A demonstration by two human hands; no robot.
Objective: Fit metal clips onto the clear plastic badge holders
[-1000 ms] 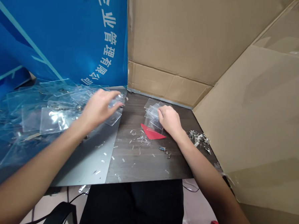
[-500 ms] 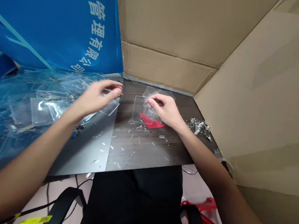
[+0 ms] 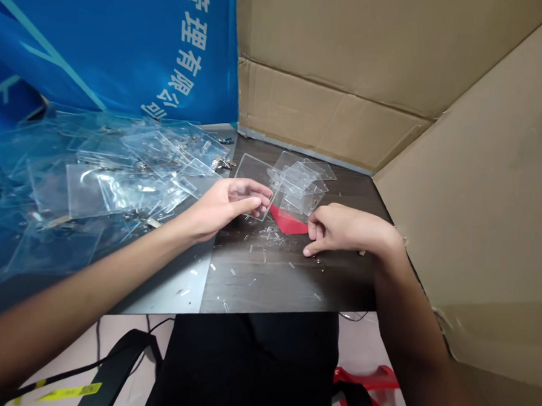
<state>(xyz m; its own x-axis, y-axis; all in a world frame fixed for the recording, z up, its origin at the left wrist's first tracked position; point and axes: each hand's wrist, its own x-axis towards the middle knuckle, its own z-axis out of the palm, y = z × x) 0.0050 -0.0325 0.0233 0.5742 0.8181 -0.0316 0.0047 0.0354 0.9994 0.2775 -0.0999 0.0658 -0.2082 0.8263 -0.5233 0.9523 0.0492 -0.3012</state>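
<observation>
My left hand (image 3: 223,205) pinches a clear plastic sleeve (image 3: 251,173) by its near edge and holds it just above the dark table (image 3: 271,282). A little to the right, my right hand (image 3: 342,231) rests on the table with its fingers curled under and the forefinger tip touching the surface; whatever is inside the fingers is hidden. Between the hands lies a red triangular piece (image 3: 290,222). Behind it is a small stack of clear sleeves (image 3: 303,183).
A big loose pile of clear sleeves (image 3: 113,170) with metal clips covers the left side on a grey sheet (image 3: 167,282). Small clear scraps (image 3: 249,268) litter the table. A blue banner (image 3: 125,44) and cardboard walls (image 3: 342,61) close in the back and right.
My left hand left the pile and now holds the clear sleeve that my right hand was holding. My right hand moved right and down to the table, fingers curled.
</observation>
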